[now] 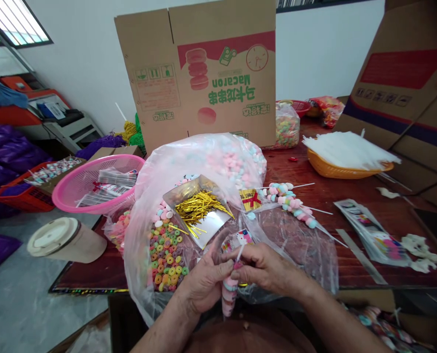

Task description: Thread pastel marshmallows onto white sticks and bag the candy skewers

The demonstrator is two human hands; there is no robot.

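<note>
Low in the middle of the head view, both hands are closed on one wrapped marshmallow skewer (230, 296), its white stick poking up between the fingers. My left hand (206, 277) grips it from the left around the upper wrapper. From the right, my right hand (264, 267) pinches the gathered neck of the wrapper near the stick. Just beyond them lies an open packet of gold twist ties (199, 208). Unwrapped marshmallow skewers (295, 206) rest on the clear plastic to the right. Colourful cereal rings (167, 255) lie inside the big plastic bag (139, 240) at the left.
A pink basket (62, 193) of flat wrappers and a lidded cup (71, 240) stand at left. A Macaron carton (221, 113) rises behind. To the right are an orange basket (328, 169) of white sticks, a stack of printed wrappers (372, 233) and a ruler-like strip (361, 257).
</note>
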